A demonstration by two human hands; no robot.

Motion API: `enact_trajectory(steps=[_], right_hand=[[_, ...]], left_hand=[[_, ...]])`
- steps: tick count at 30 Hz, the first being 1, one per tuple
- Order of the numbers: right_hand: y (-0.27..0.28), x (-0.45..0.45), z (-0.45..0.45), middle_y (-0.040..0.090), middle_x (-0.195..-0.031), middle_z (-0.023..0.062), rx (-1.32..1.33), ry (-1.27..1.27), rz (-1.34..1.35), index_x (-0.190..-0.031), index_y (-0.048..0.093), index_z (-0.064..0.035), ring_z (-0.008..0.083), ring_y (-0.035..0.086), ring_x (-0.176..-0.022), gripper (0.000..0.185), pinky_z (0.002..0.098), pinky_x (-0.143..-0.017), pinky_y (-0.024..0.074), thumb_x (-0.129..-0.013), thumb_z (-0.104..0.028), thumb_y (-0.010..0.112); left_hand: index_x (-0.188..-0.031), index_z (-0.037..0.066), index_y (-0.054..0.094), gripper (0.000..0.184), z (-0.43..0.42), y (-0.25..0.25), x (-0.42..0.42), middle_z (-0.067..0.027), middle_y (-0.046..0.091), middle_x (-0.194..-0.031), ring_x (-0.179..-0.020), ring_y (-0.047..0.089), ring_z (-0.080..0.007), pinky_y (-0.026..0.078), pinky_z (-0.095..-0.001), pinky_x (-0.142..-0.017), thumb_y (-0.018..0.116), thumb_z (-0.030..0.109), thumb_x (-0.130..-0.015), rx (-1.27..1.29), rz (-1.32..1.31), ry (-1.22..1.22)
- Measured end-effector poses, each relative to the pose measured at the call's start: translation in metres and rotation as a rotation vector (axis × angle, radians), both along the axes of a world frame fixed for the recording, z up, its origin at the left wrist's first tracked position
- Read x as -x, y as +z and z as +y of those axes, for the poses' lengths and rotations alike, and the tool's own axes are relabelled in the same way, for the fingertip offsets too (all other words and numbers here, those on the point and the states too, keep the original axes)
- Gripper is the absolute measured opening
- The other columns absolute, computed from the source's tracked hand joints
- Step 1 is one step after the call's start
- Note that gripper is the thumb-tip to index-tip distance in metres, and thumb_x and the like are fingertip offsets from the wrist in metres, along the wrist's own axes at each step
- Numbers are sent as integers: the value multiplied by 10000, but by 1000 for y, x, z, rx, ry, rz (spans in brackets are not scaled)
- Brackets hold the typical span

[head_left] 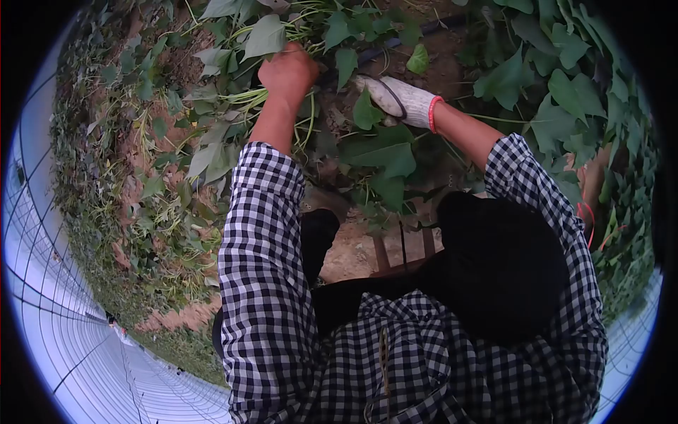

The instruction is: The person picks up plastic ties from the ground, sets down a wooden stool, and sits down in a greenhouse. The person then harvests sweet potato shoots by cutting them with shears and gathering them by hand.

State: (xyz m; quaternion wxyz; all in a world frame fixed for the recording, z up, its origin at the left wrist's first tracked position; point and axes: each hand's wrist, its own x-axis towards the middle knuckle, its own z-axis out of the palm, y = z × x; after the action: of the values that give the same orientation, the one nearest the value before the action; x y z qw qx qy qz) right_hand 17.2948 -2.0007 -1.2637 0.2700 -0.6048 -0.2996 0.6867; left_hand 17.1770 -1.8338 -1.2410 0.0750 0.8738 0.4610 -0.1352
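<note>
Both arms (272,126) reach forward, bare left grip (288,71) curled downward, gloved right grip (397,103) angled inward.

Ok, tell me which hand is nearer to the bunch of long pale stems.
Left. The bare left hand is up against the pale stems, though its grip is hidden; the gloved right hand is farther over to the right, apart from them.
</note>
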Motion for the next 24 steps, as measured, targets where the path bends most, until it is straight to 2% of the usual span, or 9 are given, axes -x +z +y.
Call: enact_trajectory(steps=[1,2,5,6,9,11,14,20,24], right_hand=[[-12,-5,-3,489,-592,22,-206,102,-190,-1249,490,-79,117,405,-460,446,301,-475,371,-976,-400,343],[-5,-8,-2,513,-949,84,-209,105,-214,-1296,465,-48,152,477,-812,437,292,-742,396,-986,-323,326],[-5,-28,-3,391,-1182,97,-350,304,-344,-1258,446,-16,159,430,-1087,428,269,-945,345,-979,-325,349],[3,-33,-5,439,-888,63,-200,189,-244,-1116,516,-13,144,464,-852,481,284,-788,384,-960,-445,373],[22,-42,-16,622,-942,99,-76,64,-185,-1221,554,9,154,608,-814,631,266,-679,487,-932,-537,424],[37,-52,-28,425,-532,-30,62,-36,-109,-1012,626,15,63,415,-391,731,232,-352,338,-868,-674,428],[36,-58,-33,415,-511,-33,-27,-37,-166,-902,620,-34,72,425,-401,732,225,-377,335,-852,-724,379],[25,-58,-29,396,-555,-65,25,-401,-18,-1007,621,11,60,359,-437,819,238,-397,293,-849,-745,346],[5,-57,-40,385,-548,-60,73,-472,74,-1045,600,20,68,369,-434,860,239,-387,307,-834,-772,338]], left_hand=[[-976,87,656,269,2,2,6,-141,694,-950,-891,673,-299,519,-410,-784,572,233,-766,-102,-32,-44],[-946,81,668,258,5,4,12,-142,694,-930,-863,673,-312,528,-412,-752,574,235,-761,-132,-56,-67],[-825,86,705,214,17,20,21,-147,690,-889,-806,671,-338,541,-412,-667,559,227,-758,-124,0,-158],[-812,89,709,213,19,25,23,-145,690,-884,-803,671,-335,540,-410,-667,553,225,-759,-114,70,-215],[-809,90,710,223,23,32,32,-140,689,-875,-799,670,-325,538,-395,-673,535,223,-769,-172,184,-289],[-817,84,700,212,32,22,49,-148,686,-871,-815,665,-326,537,-396,-695,546,223,-772,-248,209,-376],[-854,78,681,171,44,46,59,-162,677,-884,-872,658,-332,532,-435,-745,570,166,-760,-218,128,-166],[-975,10,651,366,110,90,126,-222,651,-1016,-939,635,-356,509,-406,-837,627,232,-685,-272,-29,-109],[-944,13,686,434,159,140,199,-201,674,-961,-920,644,-340,489,-406,-836,703,335,-655,-354,-42,206]])
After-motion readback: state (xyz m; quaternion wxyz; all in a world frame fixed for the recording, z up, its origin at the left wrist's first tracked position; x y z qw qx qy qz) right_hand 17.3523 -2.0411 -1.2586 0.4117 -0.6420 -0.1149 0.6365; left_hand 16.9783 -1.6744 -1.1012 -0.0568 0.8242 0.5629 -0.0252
